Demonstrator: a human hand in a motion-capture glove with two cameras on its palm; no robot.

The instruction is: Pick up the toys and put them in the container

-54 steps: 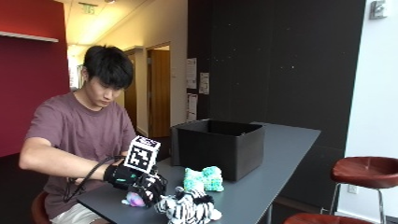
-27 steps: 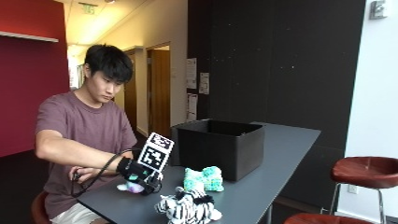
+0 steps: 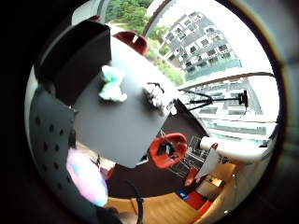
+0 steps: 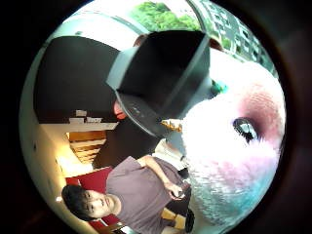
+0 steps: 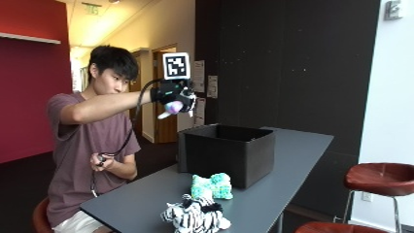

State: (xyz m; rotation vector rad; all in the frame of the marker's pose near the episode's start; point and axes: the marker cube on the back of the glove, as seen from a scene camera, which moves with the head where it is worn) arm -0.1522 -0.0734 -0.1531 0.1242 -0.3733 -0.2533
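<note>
**Q:** So, starting nearest the outside camera, what is lying on the table?

**A:** Closest, a zebra toy (image 5: 195,217) is lying at the near end of the dark table (image 5: 284,187). Just behind it, a mint-green plush (image 5: 212,186) is sitting close to the front wall of the black container (image 5: 226,153). I am judging that both are waiting their turn, since neither is in the box yet.

**Q:** And your gloved hand?

**A:** I am holding my right hand (image 5: 173,93) raised at about head height, arm stretched out, on my side of the container and well above its open top. My fingers are curling round a small pink and lilac plush toy (image 5: 171,108), which is hanging just below the glove.

**Q:** Why so high?

**A:** I am probably lifting it clear of the rim so it can go down into the opening.

**Q:** What are the palm cameras showing?

**A:** On the thumb side, the toy's pale fur and one dark eye (image 4: 242,127) are filling the view, pressed close to my palm, with the container beyond it.
</note>
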